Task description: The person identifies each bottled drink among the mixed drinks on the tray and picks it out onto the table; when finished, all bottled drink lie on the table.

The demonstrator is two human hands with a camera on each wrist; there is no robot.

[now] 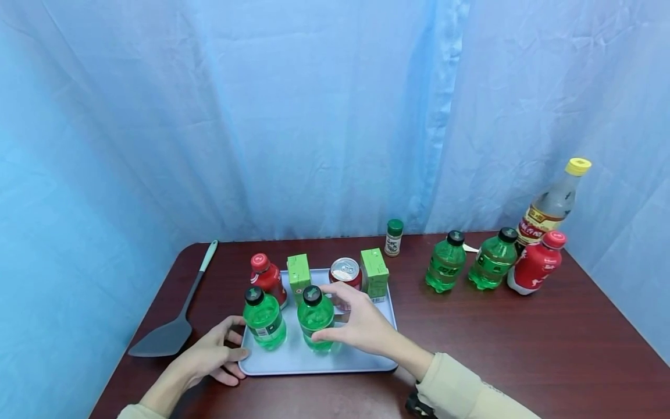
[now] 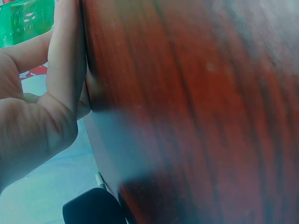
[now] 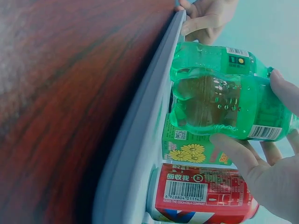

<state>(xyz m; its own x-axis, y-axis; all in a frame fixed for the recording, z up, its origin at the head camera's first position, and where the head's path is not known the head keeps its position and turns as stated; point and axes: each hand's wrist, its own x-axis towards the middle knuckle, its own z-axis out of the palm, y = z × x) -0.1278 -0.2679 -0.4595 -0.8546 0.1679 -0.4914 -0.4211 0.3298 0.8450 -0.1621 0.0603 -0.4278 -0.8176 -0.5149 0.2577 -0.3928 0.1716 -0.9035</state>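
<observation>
Bottle clamped in right grip, hiding part of can; left grip spread at tray edge

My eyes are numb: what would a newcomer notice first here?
The right hand holding a green bottle near the middle of the tray, with the left hand at its left edge. Then the yellow-capped bottle at the table, back right. Lastly the spatula, far left, blade nearest the camera.
</observation>
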